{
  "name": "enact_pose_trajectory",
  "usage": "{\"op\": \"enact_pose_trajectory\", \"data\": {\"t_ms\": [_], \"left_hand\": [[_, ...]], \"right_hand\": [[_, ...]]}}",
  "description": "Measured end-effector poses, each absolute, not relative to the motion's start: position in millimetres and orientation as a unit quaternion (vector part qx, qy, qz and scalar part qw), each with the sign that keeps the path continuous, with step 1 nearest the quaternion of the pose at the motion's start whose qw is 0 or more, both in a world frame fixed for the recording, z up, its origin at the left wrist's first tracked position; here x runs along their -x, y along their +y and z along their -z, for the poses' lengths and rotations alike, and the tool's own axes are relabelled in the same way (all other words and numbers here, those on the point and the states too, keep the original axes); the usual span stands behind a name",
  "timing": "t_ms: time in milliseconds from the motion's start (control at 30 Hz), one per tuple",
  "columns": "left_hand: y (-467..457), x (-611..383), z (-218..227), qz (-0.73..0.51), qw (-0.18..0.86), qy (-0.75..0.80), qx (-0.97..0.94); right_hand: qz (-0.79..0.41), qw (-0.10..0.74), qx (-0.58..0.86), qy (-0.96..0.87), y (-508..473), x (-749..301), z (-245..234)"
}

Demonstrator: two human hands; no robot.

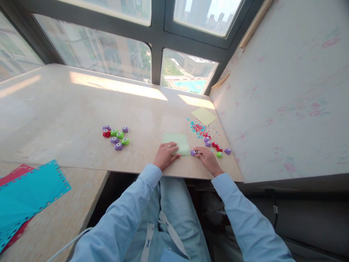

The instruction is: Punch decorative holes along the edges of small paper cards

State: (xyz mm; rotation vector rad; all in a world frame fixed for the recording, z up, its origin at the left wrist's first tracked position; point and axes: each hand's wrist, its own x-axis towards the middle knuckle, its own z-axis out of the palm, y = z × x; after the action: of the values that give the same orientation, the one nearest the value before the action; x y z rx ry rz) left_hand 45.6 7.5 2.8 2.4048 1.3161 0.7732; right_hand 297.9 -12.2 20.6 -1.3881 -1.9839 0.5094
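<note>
A pale green sheet of paper (pixel 183 142) with small holes punched along its edges lies on the counter before me. My left hand (pixel 166 154) rests on the sheet's lower left part, fingers stretched out. Pinched in my right hand (pixel 205 157) is a small purple craft punch (pixel 193 153), right at the sheet's right edge; whether the paper sits in its slot I cannot tell. Beside that hand lie several more punches, among them a red one (pixel 219 149), a green one (pixel 219 155) and a purple one (pixel 228 150).
Red and blue paper confetti (pixel 199 128) is scattered near a pale yellow sheet (pixel 204 116). Another group of punches (pixel 114 134) stands to the left. Blue punched paper (pixel 35 196) lies over red paper (pixel 17 173) at far left. A wall (pixel 286 91) bounds the right side.
</note>
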Motion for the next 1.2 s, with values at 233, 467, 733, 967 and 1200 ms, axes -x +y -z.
{"op": "enact_pose_trajectory", "data": {"t_ms": [233,467,733,967,1200], "left_hand": [[7,-46,-3,-0.265,0.150,0.459,-0.834],[7,-46,-3,-0.262,0.149,0.459,-0.836],[1,-47,-10,-0.252,0.127,0.453,-0.846],[-3,-48,-10,-0.252,0.118,0.460,-0.843],[-3,-47,-11,-0.249,0.123,0.451,-0.848]], "right_hand": [[-0.193,0.323,0.524,-0.765,-11,-299,-17],[-0.200,0.322,0.518,-0.767,-9,-294,-19],[-0.234,0.321,0.523,-0.754,-6,-288,-26],[-0.246,0.320,0.524,-0.750,-13,-290,-28],[-0.254,0.319,0.535,-0.740,-15,-295,-24]]}}
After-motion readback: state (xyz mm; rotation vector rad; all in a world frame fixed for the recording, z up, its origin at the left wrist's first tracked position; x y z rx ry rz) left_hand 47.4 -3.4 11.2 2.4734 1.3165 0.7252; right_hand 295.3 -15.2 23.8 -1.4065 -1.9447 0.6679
